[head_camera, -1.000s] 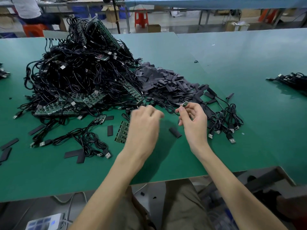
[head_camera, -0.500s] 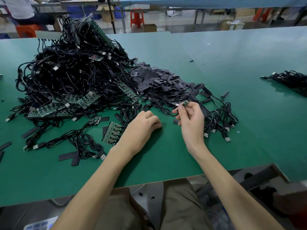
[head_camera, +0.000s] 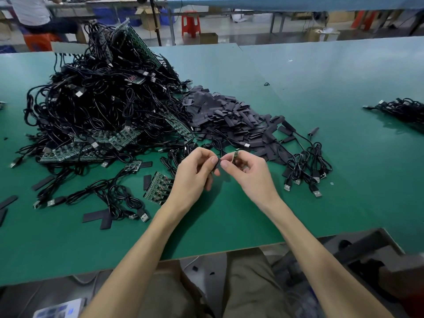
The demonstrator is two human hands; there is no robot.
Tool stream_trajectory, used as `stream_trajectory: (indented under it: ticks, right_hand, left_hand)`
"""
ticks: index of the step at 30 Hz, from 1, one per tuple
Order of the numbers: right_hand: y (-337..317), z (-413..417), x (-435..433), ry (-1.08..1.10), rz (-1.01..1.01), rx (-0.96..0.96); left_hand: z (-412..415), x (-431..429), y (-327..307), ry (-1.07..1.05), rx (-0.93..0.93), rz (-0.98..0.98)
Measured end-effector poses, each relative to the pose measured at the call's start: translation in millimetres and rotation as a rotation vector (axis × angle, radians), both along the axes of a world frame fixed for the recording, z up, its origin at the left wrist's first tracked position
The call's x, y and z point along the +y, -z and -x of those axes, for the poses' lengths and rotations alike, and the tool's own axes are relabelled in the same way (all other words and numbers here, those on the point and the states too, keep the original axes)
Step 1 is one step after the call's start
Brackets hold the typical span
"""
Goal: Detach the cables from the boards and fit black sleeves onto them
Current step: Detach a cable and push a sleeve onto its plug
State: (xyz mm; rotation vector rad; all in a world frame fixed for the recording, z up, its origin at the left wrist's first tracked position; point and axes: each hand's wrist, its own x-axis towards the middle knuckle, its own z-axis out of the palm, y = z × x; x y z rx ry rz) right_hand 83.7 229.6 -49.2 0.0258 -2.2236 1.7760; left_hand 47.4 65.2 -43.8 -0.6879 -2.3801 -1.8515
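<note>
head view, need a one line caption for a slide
Over a green table, the left hand holds a black sleeve beside the small board pinched by the right hand.

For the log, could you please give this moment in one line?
left hand pinches black sleeve | right hand pinches small board

1. A green-topped work table (head_camera: 321,171) is spread across the near and middle ground, and a seam is seen running from near to far.
2. Beyond it, a long blue-topped bench (head_camera: 298,3) is set on grey metal legs.
3. On the pale, glossy floor (head_camera: 247,31) a red plastic stool (head_camera: 191,22) and a small cardboard box (head_camera: 208,38) are placed — just beside each other.
4. At far left a person (head_camera: 32,10) is seated on an orange stool (head_camera: 39,41).
</note>
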Motion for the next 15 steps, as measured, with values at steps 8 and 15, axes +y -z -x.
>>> stream_trajectory:
  ticks: [8,15]
  right_hand:
    - [0.9,0.1,1.9,0.076,-0.038,-0.004]
    - [-1.9,-2.5,-0.2,0.032,-0.056,-0.002]
  left_hand:
    - [-2.0,1.1,5.1,0.022,0.026,0.092]
    - [-0.3,-2.5,10.5,-0.025,0.088,0.135]
